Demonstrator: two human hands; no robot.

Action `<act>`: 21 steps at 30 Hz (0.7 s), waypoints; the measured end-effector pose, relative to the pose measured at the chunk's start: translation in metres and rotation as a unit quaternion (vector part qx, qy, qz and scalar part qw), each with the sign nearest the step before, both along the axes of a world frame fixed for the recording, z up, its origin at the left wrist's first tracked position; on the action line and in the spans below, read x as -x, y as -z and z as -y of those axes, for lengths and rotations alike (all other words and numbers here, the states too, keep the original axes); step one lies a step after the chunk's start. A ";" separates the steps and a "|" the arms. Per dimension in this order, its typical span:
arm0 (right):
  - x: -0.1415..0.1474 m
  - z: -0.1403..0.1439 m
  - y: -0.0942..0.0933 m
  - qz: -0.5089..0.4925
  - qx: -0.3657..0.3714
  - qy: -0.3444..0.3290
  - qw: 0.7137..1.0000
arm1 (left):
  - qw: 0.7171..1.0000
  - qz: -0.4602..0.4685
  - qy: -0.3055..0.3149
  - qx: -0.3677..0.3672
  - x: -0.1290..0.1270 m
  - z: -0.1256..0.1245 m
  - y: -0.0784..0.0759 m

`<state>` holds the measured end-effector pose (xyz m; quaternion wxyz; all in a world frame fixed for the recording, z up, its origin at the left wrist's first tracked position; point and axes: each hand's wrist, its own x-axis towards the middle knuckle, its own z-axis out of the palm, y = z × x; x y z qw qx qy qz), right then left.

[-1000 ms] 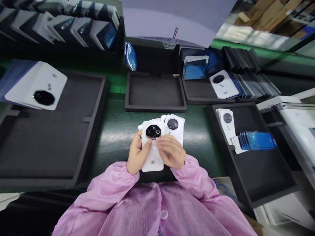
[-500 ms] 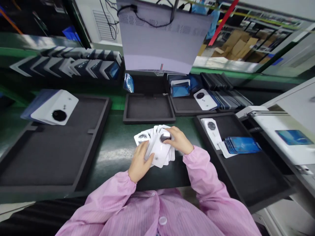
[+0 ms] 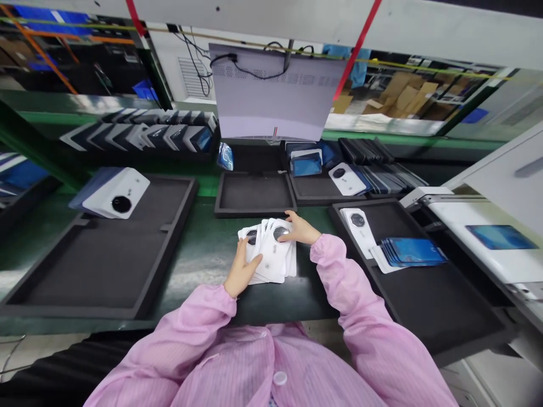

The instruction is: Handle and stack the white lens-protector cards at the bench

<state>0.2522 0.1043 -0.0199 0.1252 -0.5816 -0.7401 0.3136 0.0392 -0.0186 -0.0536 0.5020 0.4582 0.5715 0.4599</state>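
A loose, fanned stack of white phone back covers (image 3: 272, 257) with dark round camera areas is between my hands, over the green worktop. My left hand (image 3: 241, 267) grips its left side, thumb on top near the middle. At the upper right, my right hand (image 3: 300, 229) pinches the stack, its thumb by the round camera area of the top cover. The fingers beneath the stack are hidden, and I cannot tell whether the covers rest on the worktop.
A black tray (image 3: 139, 299) on the left holds leaning covers (image 3: 127, 195). Another tray (image 3: 445, 305) on the right has white covers (image 3: 358, 229) and blue-filmed pieces (image 3: 411, 251). A smaller tray (image 3: 257, 213) lies ahead, below a grey monitor back (image 3: 278, 96). Racked panels (image 3: 139, 135) stand behind.
The stack of covers has become more squared up between my hands. My right fingers now reach the stack's upper right corner. The camera view has tilted upward.
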 end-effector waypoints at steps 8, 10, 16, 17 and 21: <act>0.004 0.008 0.012 -0.018 -0.023 0.064 0.998 | 0.960 0.231 -0.133 0.082 -0.007 -0.022 -0.014; 0.004 0.016 0.014 -0.024 -0.033 0.074 0.996 | 0.959 0.246 -0.103 0.100 -0.004 -0.028 -0.018; 0.005 0.060 0.018 -0.009 -0.143 0.181 0.973 | 0.958 0.245 -0.030 0.147 0.000 -0.040 -0.023; 0.006 0.068 0.018 -0.013 -0.141 0.187 0.972 | 0.959 0.241 -0.023 0.149 -0.001 -0.040 -0.022; 0.014 0.092 0.017 -0.004 -0.097 0.184 0.978 | 0.967 0.215 -0.021 0.132 -0.008 -0.040 -0.016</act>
